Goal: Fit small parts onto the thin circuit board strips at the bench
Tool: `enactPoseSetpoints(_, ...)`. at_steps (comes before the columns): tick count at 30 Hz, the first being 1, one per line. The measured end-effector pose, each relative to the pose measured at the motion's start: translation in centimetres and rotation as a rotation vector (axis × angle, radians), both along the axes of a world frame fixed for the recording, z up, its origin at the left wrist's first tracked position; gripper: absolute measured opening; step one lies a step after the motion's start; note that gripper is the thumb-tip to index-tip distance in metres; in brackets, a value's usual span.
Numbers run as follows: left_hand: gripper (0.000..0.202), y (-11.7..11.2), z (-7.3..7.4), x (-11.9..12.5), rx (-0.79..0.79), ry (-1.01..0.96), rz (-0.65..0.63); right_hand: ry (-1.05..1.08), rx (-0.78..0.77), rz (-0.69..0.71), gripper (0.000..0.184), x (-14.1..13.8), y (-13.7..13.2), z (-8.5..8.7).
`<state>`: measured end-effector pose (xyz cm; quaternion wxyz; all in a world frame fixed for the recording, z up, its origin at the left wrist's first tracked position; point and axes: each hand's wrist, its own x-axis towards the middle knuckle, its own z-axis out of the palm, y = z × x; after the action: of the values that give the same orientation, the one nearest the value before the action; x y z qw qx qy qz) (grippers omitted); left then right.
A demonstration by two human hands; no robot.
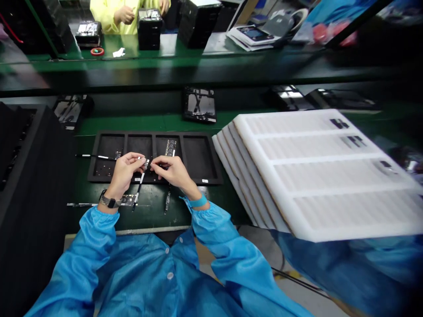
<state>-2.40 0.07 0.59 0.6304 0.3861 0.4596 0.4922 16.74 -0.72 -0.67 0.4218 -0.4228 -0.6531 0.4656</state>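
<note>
Over the black compartment tray point(216, 176), my left hand point(124, 171) pinches a small circuit board point(146, 164) with a black-and-white flex strip point(140, 187) hanging down from it. My right hand point(173, 171) is closed at the board's right side, thumb and fingertips together; what they grip is too small to make out. Another circuit board point(171, 147) lies in the tray's third compartment, and a strip point(168, 200) shows below my right hand. By my left wrist a circuit board point(129, 200) rests on the green bench. Tiny light pieces point(105, 169) are scattered in the left compartment.
At right stands a stack of white foam trays point(291, 176), with a few dark parts in the top one. A black foam stack point(36, 185) rises at left. Behind the tray lies a black-framed device point(199, 104). A person in yellow point(114, 13) works across the raised shelf point(132, 66).
</note>
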Motion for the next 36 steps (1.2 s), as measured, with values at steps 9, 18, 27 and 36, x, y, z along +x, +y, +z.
enactPoseSetpoints(9, 0.034, -0.12, -0.20, 0.11, 0.082, 0.044, -0.067, 0.062, -0.138, 0.129, 0.043, 0.20, -0.02, 0.39)
enactPoseSetpoints(18, 0.034, -0.06, -0.18, -0.23, 0.108, 0.116, -0.164, 0.077, -0.270, 0.224, 0.043, 0.71, 0.10, 0.45)
enactPoseSetpoints(27, 0.039, 0.01, -0.67, -0.18, 0.045, 0.047, -0.184, 0.148, -0.298, 0.163, 0.042, 0.68, -0.14, 0.23)
enactPoseSetpoints(36, 0.040, -0.23, -0.67, 0.06, 0.044, 0.032, -0.199, 0.169, -0.332, 0.171, 0.042, 0.85, -0.19, -0.08)
